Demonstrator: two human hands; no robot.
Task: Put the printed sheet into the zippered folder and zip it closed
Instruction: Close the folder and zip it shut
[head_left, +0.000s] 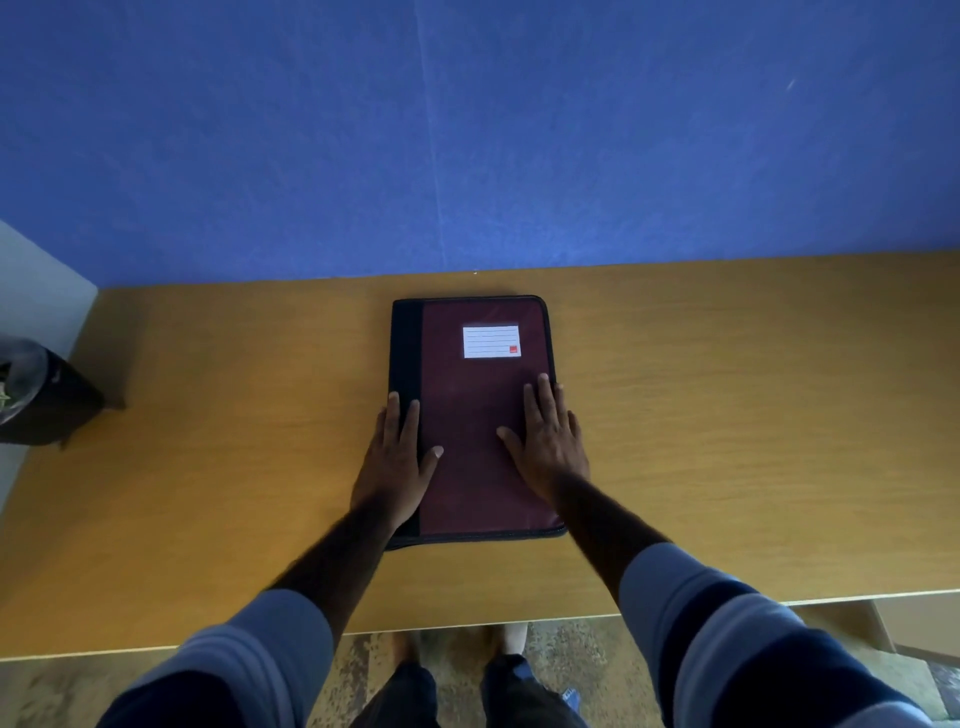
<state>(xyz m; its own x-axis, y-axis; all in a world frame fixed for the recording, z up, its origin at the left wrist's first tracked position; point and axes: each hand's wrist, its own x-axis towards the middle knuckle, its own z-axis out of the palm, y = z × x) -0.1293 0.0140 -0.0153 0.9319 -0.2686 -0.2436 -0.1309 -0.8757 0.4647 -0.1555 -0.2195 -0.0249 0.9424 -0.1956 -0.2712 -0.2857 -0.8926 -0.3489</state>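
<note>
A maroon zippered folder (470, 415) with a black spine strip and a white label (491, 341) lies closed and flat on the wooden table (208, 467). My left hand (397, 457) rests palm down on its left edge, over the black spine. My right hand (548, 441) lies flat on the cover's right side, fingers spread, near the zippered edge. Neither hand grips anything. No printed sheet is visible.
A blue wall (467, 130) rises right behind the table. A dark bin with a plastic liner (36, 395) stands off the table's left end. The table's near edge runs just above my legs and the patterned floor (457, 665).
</note>
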